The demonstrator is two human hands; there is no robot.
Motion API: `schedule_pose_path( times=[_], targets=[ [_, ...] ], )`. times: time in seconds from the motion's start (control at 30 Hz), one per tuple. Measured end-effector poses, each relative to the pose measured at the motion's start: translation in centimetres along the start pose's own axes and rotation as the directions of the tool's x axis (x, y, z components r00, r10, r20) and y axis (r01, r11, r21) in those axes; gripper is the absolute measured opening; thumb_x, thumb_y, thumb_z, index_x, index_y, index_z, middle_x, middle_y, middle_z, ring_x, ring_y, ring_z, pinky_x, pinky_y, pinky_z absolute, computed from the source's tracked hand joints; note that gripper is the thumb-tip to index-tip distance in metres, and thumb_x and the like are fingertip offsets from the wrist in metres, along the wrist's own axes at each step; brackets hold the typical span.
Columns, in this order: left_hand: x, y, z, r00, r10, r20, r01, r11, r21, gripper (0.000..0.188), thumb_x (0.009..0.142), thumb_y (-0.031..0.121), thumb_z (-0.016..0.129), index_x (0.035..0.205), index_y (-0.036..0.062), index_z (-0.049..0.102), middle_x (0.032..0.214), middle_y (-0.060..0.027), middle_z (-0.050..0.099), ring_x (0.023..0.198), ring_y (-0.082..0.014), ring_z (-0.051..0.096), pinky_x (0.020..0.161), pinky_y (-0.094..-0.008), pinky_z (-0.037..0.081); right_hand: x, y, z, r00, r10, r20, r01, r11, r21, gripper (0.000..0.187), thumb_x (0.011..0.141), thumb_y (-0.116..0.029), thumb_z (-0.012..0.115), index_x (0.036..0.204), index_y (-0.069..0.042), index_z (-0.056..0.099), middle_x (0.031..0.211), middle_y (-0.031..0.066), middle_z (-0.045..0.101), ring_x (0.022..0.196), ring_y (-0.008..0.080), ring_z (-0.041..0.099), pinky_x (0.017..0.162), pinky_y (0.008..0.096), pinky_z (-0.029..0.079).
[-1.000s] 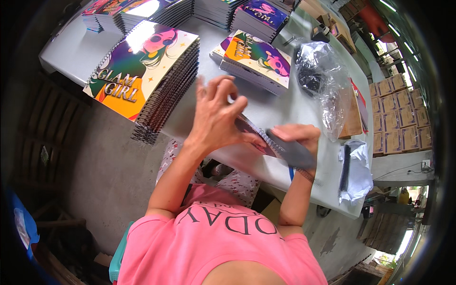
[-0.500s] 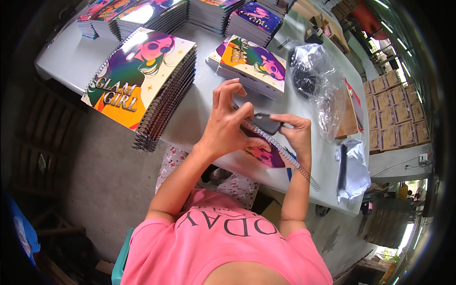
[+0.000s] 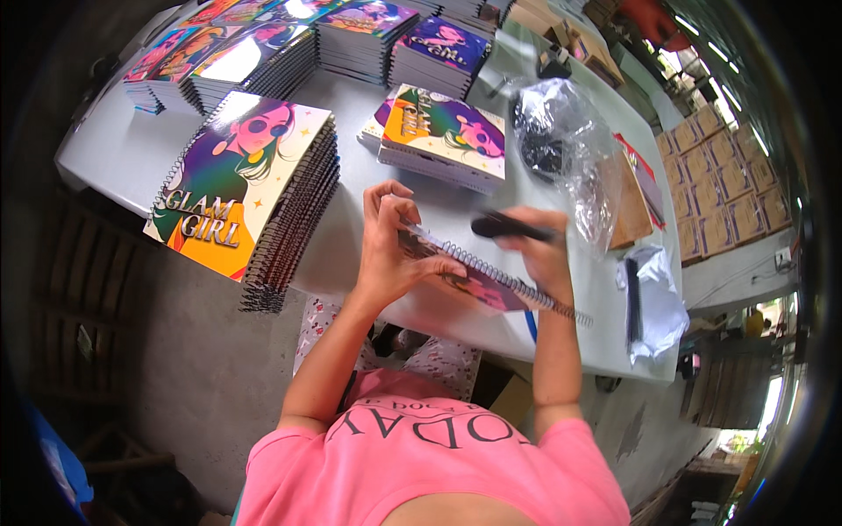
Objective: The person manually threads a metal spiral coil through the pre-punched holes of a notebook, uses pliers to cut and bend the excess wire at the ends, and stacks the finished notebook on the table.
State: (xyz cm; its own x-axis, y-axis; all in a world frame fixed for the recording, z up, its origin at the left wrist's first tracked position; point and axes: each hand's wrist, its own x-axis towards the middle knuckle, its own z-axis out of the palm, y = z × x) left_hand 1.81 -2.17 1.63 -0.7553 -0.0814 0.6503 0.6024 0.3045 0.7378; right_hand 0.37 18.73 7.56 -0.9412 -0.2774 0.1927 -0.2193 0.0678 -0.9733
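My left hand (image 3: 384, 250) grips a notebook (image 3: 487, 294) with a pink and purple cover, tilted on edge over the table, with fingers at its top and thumb across it. A metal spiral coil (image 3: 491, 272) runs through the notebook's upper edge, its loose end sticking out past the lower right corner. In my right hand (image 3: 542, 254) is a small black hand tool (image 3: 509, 226), held just above the coil and apart from it. Motion blurs this hand, and the tool's exact kind cannot be made out.
Left of my hands stands a tall stack of coil-bound notebooks (image 3: 232, 188). A shorter notebook stack (image 3: 443, 131) lies ahead, with more stacks (image 3: 360, 39) behind. Clear plastic wrap (image 3: 570, 145) and crumpled white paper (image 3: 653, 302) lie on the right. Cartons (image 3: 724, 188) are piled beyond the table (image 3: 346, 197).
My right hand has lifted and turned the black tool off the coil, its end now pointing left. The notebook has tipped, showing more of its cover. The whole view has shifted slightly.
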Motion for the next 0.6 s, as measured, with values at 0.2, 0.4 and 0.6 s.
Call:
schedule_pose_path(
  times=[0.2,0.4,0.6],
  targets=[
    [-0.1,-1.2,0.2,0.986,-0.143,0.09,0.16,0.96,-0.229,0.089,0.037,0.023,0.095,0.098,0.0089,0.032,0.105,-0.0073,0.037,0.082,-0.0109,0.043,0.072,-0.0236,0.042,1.6,1.1,0.5,0.97,-0.103,0.222,0.109,0.994,-0.016,0.019,0.069,0.004,0.067,0.088,0.0,0.071,0.088,0.0162,0.069,0.083,0.0191,0.067,0.075,0.0288,0.053],
    [0.1,-1.3,0.1,0.967,-0.189,0.171,0.232,0.93,-0.285,0.089,0.037,0.025,0.095,0.095,0.009,0.03,0.105,-0.0065,0.034,0.08,-0.0121,0.04,0.072,-0.0254,0.042,2.5,1.3,1.9,0.99,-0.066,0.123,0.105,0.932,-0.347,0.024,0.066,0.005,0.067,0.088,-0.002,0.072,0.086,0.0141,0.07,0.082,0.0186,0.068,0.075,0.0274,0.052],
    [0.8,-1.3,-0.2,0.984,-0.1,0.149,0.13,0.971,-0.202,0.09,0.039,0.034,0.094,0.095,0.0076,0.028,0.102,-0.0101,0.032,0.087,-0.0159,0.039,0.077,-0.0274,0.039,2.6,1.3,2.5,0.972,-0.117,0.206,0.192,0.896,-0.4,0.027,0.064,0.005,0.067,0.089,-0.004,0.072,0.086,0.0143,0.07,0.079,0.0165,0.068,0.072,0.0271,0.052]
  ],
)
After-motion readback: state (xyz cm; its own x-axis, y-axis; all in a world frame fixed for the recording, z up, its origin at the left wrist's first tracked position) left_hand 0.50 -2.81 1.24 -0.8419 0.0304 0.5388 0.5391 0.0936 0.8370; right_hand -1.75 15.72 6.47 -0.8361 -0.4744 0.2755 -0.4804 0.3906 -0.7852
